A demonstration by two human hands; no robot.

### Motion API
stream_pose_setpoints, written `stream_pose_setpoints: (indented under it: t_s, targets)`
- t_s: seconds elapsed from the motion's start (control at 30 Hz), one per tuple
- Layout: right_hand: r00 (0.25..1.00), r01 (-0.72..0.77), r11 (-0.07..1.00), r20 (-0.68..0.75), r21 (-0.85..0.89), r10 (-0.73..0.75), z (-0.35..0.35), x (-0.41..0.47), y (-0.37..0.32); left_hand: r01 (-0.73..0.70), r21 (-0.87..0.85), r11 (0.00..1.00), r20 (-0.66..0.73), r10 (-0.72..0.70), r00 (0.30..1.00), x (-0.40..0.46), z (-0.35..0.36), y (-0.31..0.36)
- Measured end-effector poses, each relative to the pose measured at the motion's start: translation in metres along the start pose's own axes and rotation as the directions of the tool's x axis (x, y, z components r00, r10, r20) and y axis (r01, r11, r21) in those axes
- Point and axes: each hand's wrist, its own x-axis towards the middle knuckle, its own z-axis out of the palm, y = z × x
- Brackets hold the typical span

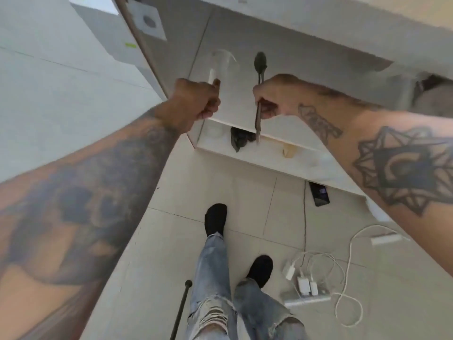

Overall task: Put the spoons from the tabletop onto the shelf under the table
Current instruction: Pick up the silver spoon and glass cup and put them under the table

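My left hand [196, 104] is closed around a white spoon [212, 76]. Its handle sticks up out of the fist and its bowl end is a pale blur. My right hand [272, 96] grips a dark metal spoon [259, 61] by the middle of its handle, bowl pointing away from me and handle tip toward me. Both hands are held over the white shelf [245, 155], which lies below the overhanging white tabletop [318, 25]. Both spoons appear to be just above the shelf surface. Motion blur hides whether either one touches it.
A dark shape [239, 141] and a beige shape [289, 152] show at the shelf's front edge. On the tiled floor lie a phone [320, 193], chargers with white cables [306, 283] and a black rod [181, 307]. My jeans-clad legs [213, 266] stand below. A white box [107, 28] sits at upper left.
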Motion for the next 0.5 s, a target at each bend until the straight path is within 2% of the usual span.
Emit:
stream_pose_setpoints:
  t_s: [0.17,0.3,0.4,0.5]
  targets:
    - [0.996,-0.032,0.997,-0.083,-0.074,0.026,0.009,0.068,-0.004,0.028,0.032,0.999,-0.073,-0.025,0.997,0.07,0.017,-0.002]
    - [0.986,-0.023,0.977,-0.165,-0.211,-0.013,0.016,0.092,-0.003,0.064,0.002,0.998,-0.013,-0.064,0.998,0.096,0.02,-0.003]
    - [0.977,0.016,0.96,-0.198,-0.281,-0.074,0.021,0.1,-0.002,0.107,-0.165,0.98,0.004,-0.107,0.994,0.104,0.019,-0.005]
    - [0.97,0.03,0.955,-0.221,-0.296,-0.099,0.02,0.101,-0.006,0.062,-0.161,0.985,-0.092,-0.077,0.993,0.102,0.016,-0.009]
